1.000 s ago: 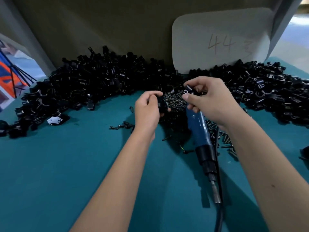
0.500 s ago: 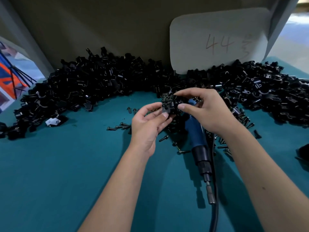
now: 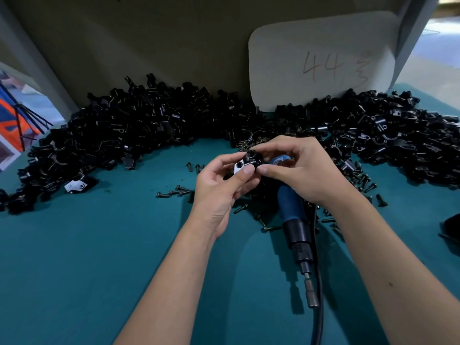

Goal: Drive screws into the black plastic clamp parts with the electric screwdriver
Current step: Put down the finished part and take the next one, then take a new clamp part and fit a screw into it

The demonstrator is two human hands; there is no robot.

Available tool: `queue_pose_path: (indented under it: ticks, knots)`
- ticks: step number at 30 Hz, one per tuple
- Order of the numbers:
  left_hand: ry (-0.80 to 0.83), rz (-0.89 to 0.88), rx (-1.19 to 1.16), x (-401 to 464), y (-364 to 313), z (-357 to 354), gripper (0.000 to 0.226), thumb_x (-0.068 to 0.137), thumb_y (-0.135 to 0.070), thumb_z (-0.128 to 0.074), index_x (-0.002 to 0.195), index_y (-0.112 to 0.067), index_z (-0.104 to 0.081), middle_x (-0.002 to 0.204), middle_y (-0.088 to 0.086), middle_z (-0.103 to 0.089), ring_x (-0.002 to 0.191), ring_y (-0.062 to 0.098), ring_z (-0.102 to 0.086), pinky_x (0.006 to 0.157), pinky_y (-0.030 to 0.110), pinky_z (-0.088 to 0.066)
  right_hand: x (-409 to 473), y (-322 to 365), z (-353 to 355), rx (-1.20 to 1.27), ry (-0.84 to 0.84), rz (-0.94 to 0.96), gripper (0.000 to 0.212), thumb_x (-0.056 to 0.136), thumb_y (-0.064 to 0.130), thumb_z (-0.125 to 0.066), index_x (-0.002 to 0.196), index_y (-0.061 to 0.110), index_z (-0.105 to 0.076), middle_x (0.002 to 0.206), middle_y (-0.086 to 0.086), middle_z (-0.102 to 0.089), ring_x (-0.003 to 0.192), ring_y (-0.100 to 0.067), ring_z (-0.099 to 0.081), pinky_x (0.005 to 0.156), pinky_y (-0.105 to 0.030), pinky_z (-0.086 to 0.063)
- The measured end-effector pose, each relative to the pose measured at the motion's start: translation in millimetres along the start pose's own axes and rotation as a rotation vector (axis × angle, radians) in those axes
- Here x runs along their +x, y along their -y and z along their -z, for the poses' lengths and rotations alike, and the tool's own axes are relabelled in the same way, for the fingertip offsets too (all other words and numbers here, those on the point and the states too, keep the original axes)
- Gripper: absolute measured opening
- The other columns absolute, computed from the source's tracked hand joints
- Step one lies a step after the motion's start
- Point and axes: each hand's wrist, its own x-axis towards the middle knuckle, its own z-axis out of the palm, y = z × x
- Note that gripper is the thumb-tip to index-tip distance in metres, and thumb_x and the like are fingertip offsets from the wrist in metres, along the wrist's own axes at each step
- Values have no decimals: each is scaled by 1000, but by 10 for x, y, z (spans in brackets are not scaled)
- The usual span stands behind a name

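Note:
My left hand (image 3: pixel 219 185) pinches a black plastic clamp part (image 3: pixel 245 162) with a pale metal plate, held above the teal table. My right hand (image 3: pixel 298 170) pinches the same part from the right with thumb and forefinger. The blue electric screwdriver (image 3: pixel 295 220) hangs under my right palm, held by the other fingers, bit pointing down toward me. Its black cable (image 3: pixel 319 307) runs off the bottom edge. Loose dark screws (image 3: pixel 174 192) lie scattered on the table below my hands.
A long heap of black clamp parts (image 3: pixel 139 130) curves along the back wall from left to right (image 3: pixel 398 140). A pale card marked "44" (image 3: pixel 321 63) leans on the wall. One clamp with a metal plate (image 3: pixel 77 186) lies at the left. A dark object (image 3: pixel 451 227) sits at the right edge.
Both hands came back from the screw pile toward me and met. The left hand now holds a clamp part with its plate showing, and the right fingers close on it.

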Motion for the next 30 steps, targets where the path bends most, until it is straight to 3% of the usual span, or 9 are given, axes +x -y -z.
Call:
queue_pose_path:
  ticks: [3, 7, 11, 15, 18, 21, 25, 30]
  knots:
    - [7, -42, 93, -6, -31, 35, 38, 78, -19, -80, 115, -12, -73, 110, 13, -75, 91, 28, -75, 75, 33, -62, 11, 7, -35, 33, -24, -8, 33, 86, 11, -83, 116, 24, -79, 99, 0, -74, 96, -16, -71, 91, -28, -55]
    - [16, -100, 141, -8, -52, 42, 31, 80, -21, -79, 110, -16, -77, 107, 13, -77, 94, 26, -76, 77, 33, -61, 24, 27, -101, 74, -33, -60, 31, 87, 18, -84, 117, 24, -78, 97, 3, -79, 90, -12, -75, 74, -31, -61]
    - [5, -36, 37, 6, -65, 46, 25, 78, -17, -76, 101, -7, -73, 99, 11, -77, 93, 21, -75, 79, 30, -61, 24, 17, -170, 49, -108, -55, 25, 82, 26, -87, 104, 21, -78, 94, 4, -80, 91, -13, -76, 86, -41, -62]
    - [1, 27, -33, 18, -103, 69, 16, 88, -12, -72, 102, -5, -71, 95, 10, -76, 83, 19, -75, 79, 31, -64, 31, 23, -178, 140, 15, -107, 30, 89, 19, -82, 117, 24, -78, 101, -1, -80, 93, -17, -76, 80, -31, -61]
    - [-32, 37, -39, 22, -114, 69, 11, 93, -8, -68, 102, -4, -72, 92, 10, -77, 78, 18, -75, 76, 30, -64, 42, 33, -195, 134, -5, -114, 33, 91, 11, -80, 120, 26, -78, 103, -6, -79, 91, -25, -76, 75, -30, -60]
    - [-32, 26, 41, 21, -147, 102, 16, 91, -15, -71, 104, -8, -74, 94, 12, -78, 79, 23, -76, 72, 31, -62, 51, 53, -188, 147, -37, -115, 33, 86, 14, -85, 117, 22, -79, 99, -6, -80, 90, -21, -76, 84, -33, -60]
    - [-15, 43, 83, 26, -182, 139, 29, 80, -20, -76, 106, -6, -75, 94, 13, -78, 78, 24, -77, 63, 21, -58, 45, 71, -125, 150, 5, -127, 36, 84, 12, -86, 118, 22, -79, 99, 5, -81, 97, -10, -76, 88, -23, -57]
    - [12, 64, 7, 49, -165, 150, 29, 82, -13, -74, 107, 1, -73, 99, 15, -77, 86, 21, -75, 78, 28, -61, 26, 128, -162, 10, -26, -127, 36, 85, 19, -86, 118, 29, -79, 99, 9, -80, 99, -7, -74, 98, -32, -57]
